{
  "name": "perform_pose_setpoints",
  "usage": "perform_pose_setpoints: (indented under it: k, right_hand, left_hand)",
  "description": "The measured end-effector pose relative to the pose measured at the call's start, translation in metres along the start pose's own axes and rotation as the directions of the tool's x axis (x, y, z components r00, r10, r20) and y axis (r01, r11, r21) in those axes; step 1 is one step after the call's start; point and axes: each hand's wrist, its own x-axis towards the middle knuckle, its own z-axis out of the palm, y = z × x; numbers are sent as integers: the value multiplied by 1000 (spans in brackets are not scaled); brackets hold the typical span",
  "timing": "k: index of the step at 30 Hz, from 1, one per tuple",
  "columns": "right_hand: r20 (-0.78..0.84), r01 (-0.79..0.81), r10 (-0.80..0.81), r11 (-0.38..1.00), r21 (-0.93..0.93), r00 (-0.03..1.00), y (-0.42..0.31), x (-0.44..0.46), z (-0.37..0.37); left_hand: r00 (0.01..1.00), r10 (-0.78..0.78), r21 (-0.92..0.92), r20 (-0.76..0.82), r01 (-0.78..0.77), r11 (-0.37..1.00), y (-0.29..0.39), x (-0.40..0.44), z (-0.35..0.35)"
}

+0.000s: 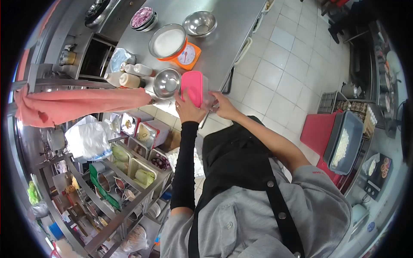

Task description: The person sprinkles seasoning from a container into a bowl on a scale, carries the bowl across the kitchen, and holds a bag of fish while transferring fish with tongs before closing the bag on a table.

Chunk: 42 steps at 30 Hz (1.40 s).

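Observation:
A clear plastic container with a bright pink lid [193, 86] is between my hands at the near edge of the steel counter. My left hand [189, 109], on the arm with the black sleeve, grips its near left side, fingers on the lid. My right hand [224, 106] is closed around the container's right side, with some fingers hidden. Just left of it sits a steel bowl [167, 83]. Beyond stands an orange kitchen scale [189, 58] carrying a bowl of white granular or powdery stuff [169, 42].
Farther back are another steel bowl [199, 23] and a bowl of sliced red onion [142, 17]. Squeeze bottles [130, 80] stand at the left, near a hanging pink cloth [81, 105]. A metal rack [116, 221] is at lower left; a red cooler [316, 135] stands right.

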Motion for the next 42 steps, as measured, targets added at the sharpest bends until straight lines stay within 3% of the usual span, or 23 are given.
perform_pose_setpoints:
  k: [1,4,5,8,9,12,14,16,17,21,24,25,27,30,33,36,39,42]
  right_hand:
    - [-33,1,-2,1000,-31,999,-4,0,-1]
    - [-66,206,-220,963,-175,973,-18,9,-7]
    - [-83,253,-277,941,-223,957,-21,14,-8]
    - [-178,229,-278,939,-256,944,-15,33,-10]
    - [-179,286,-348,911,-298,920,-12,37,-13]
    - [-126,199,-241,939,-281,962,-12,40,-26]
    - [-90,186,-209,958,-216,974,-19,36,-31]
    - [-70,176,-192,966,-188,979,-22,41,-31]
    - [-62,170,-185,966,-193,981,-22,44,-29]
    - [-68,142,-153,981,-134,986,0,48,-28]
    - [-118,81,-113,966,-246,987,-14,45,-50]
    - [-139,136,-185,943,-303,973,-30,48,-57]
    - [-180,226,-322,882,-413,930,-65,54,-71]
    - [123,441,-535,521,-730,836,-76,102,-65]
    - [294,421,-378,320,-849,878,-62,149,-33]
    - [209,243,-146,283,-928,967,-60,165,-6]
    - [188,214,-167,157,-964,968,-50,166,9]
    - [250,286,-217,149,-947,943,-36,167,9]
  left_hand:
    - [998,-63,-23,7,63,998,5,10,4]
    - [985,-154,39,75,152,988,20,34,11]
    - [961,-222,38,165,219,975,24,38,12]
    - [886,-244,-22,395,274,961,40,54,-8]
    - [903,-209,17,375,219,976,35,58,-7]
    - [875,-38,-163,482,132,978,0,84,2]
    - [893,-46,-155,447,128,980,-1,86,-6]
    - [852,-81,-147,517,181,972,-11,95,-9]
    - [898,-59,-131,436,128,983,-19,95,-2]
    - [833,-110,-204,542,257,945,9,99,-57]
    - [858,-77,-292,507,256,922,-1,88,-73]
    - [901,-32,-409,433,228,884,-8,76,-80]
    - [924,-146,-516,354,323,793,-31,47,-85]
    - [909,-254,-682,329,415,602,-25,7,-97]
    - [905,-285,-801,315,415,431,-19,-21,-96]
    - [911,-306,-833,275,385,397,-10,-48,-93]
    - [907,-344,-854,243,368,367,-11,-76,-86]
    - [881,-401,-865,250,389,316,-6,-100,-87]
